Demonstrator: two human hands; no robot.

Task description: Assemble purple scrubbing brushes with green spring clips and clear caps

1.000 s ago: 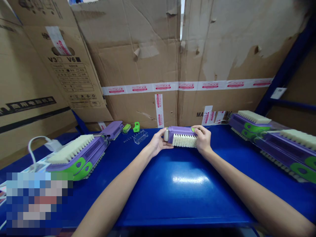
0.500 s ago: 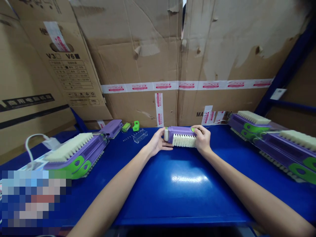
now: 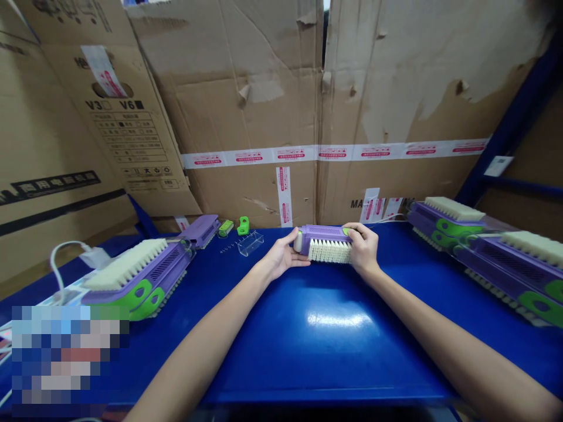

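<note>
Between my hands is a purple brush unit with cream bristles facing down and toward me and a green part at its right end. My left hand supports its left end by a pale end piece, thumb on the near top and fingers stretched beneath. My right hand is closed around the right end, thumb by the green part. Whether the unit rests on the blue table or hangs just over it, I cannot tell. The far side of the unit is hidden.
Similar brush units stand at left and right. At the back left lie a purple housing, a small green-yellow block, a green bracket, several screws and a clear tray. Cardboard walls the back.
The view has shifted slightly. Both hands keep their hold on the brush unit, which stays in nearly the same place.
</note>
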